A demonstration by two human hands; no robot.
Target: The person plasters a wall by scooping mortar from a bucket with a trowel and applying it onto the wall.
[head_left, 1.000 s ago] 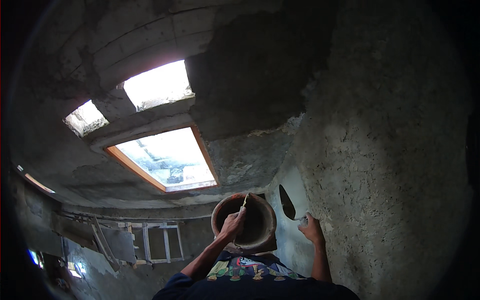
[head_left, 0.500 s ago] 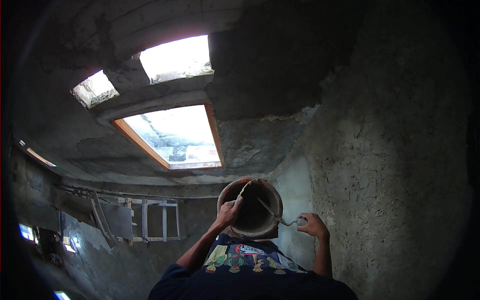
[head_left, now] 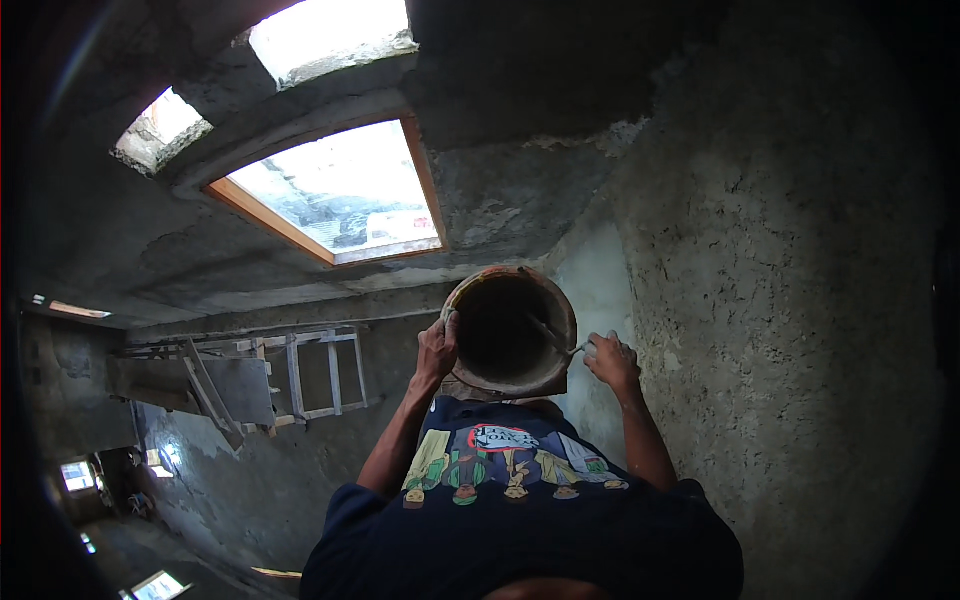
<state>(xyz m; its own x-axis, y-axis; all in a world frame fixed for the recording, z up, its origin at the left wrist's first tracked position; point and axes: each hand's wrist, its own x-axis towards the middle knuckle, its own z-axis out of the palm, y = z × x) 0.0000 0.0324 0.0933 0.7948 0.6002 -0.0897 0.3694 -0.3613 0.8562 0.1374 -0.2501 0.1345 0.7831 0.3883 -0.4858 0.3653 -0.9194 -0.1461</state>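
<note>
A round, mortar-smeared bucket (head_left: pixel 567 300) is in front of my body, its mouth facing up and its inside mostly dark. My left hand (head_left: pixel 437 350) is closed around the left side of its rim. At the right side, my right hand (head_left: pixel 612 360) grips a trowel (head_left: pixel 583 347) by the handle. The trowel's blade reaches over the right rim into the bucket, and its tip is hard to make out. What the bucket contains is too dark to tell.
A rough cement wall (head_left: pixel 760 330) rises close on the right. Ahead is a wood-framed window (head_left: pixel 340 190) with smaller openings above it. To the left stand a wooden frame like a ladder (head_left: pixel 315 375) and a leaning board (head_left: pixel 212 395).
My left hand has let go of a thin yellowish cord or handle at the bucket's mouth and now grips the left rim. The trowel has come closer to the bucket. The view has tilted downward.
</note>
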